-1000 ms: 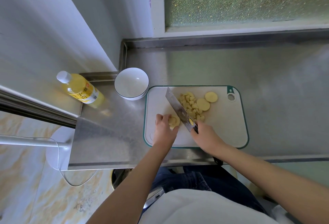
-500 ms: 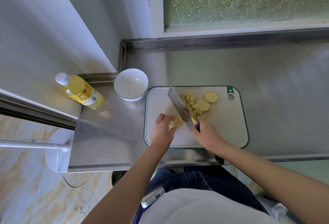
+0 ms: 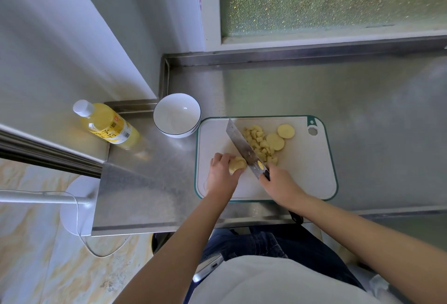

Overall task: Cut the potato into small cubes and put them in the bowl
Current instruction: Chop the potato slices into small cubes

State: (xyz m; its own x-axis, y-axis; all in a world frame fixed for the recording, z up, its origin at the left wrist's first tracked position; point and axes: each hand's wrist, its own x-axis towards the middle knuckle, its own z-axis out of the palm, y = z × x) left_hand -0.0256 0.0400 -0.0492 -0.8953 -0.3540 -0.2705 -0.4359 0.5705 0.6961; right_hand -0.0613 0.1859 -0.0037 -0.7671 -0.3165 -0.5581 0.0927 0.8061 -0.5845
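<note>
Dicing is the step in hand. Nothing has gone into the bowl [image 3: 176,116] yet, and it sits empty just off the far-left corner of the cutting board [image 3: 302,170]. The left hand [image 3: 221,175] curls its fingers round a stub of potato [image 3: 237,164] on the left part of the board, pinning it down. The right hand [image 3: 280,184] is wrapped round the handle of the knife [image 3: 244,149], whose broad blade runs slantwise just beside the stub, on its right.

Past the blade lies a heap of small cubes [image 3: 257,144], and further right two round slices [image 3: 275,141] lie uncut. By my reckoning the cutting is well past halfway and the transfer has not begun.

The next stroke wants the blade brought straight down close to the left fingertips — tucked well back, since the stub is small and could slip or roll. After that the slices need dicing, then everything goes to the bowl.
</note>
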